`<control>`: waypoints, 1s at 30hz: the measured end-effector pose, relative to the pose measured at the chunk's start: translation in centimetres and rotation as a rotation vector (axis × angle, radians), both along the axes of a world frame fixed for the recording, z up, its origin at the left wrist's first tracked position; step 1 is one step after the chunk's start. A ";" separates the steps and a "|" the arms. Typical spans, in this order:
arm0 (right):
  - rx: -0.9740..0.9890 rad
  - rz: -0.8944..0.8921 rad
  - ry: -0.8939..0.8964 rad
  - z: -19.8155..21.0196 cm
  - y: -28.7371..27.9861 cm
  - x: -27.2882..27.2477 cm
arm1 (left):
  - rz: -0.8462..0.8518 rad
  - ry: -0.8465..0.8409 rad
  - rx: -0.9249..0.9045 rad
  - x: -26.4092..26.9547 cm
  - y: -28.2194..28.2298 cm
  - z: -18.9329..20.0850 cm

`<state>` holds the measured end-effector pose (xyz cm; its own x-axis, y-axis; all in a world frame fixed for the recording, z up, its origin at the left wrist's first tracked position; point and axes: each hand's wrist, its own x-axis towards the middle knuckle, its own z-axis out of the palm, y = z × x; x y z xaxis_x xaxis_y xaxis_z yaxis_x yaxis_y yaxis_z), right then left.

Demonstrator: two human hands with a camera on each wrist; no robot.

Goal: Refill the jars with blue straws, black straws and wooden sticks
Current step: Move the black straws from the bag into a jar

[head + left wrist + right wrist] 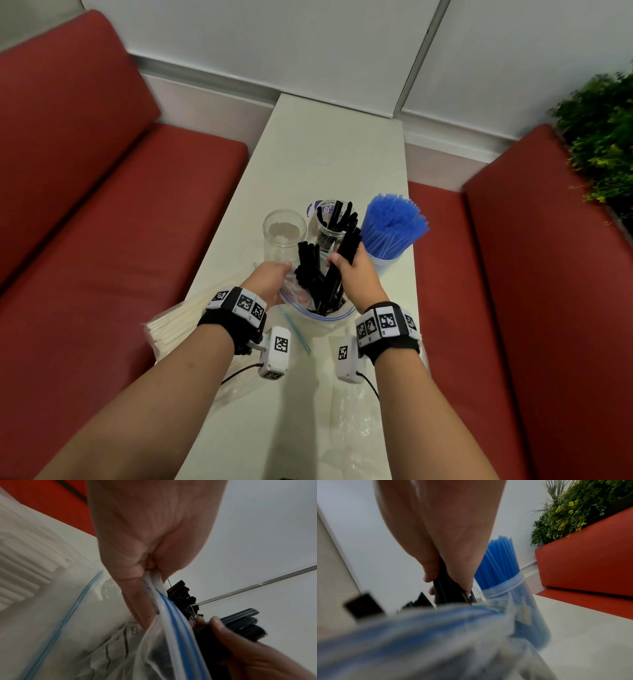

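Glass jars [284, 228], three; left hand [270, 279] pinches one bag [310, 308], right hand [356, 274] grips perhaps ten black straws [347, 246].

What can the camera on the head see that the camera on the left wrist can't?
Only the head view shows the three jars: the empty jar, the jar with black straws and the jar of blue straws. Only the left wrist view shows the left hand pinching the bag's zip edge up close. Both show the right hand gripping a bundle of black straws.
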<state>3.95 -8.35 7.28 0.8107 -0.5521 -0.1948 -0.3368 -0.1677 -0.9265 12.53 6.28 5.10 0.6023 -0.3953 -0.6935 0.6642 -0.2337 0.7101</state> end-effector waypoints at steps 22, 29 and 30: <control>-0.058 -0.270 -0.250 2.5 -4.7 9.7 | -0.070 -0.004 0.000 0.4 -0.2 -1.6; -0.303 -0.189 -0.270 2.1 -5.0 10.1 | -0.103 -0.021 0.028 1.0 -0.4 -2.0; -0.380 -0.136 -0.268 2.0 -4.9 10.3 | -0.107 -0.025 0.029 1.1 -0.4 -2.0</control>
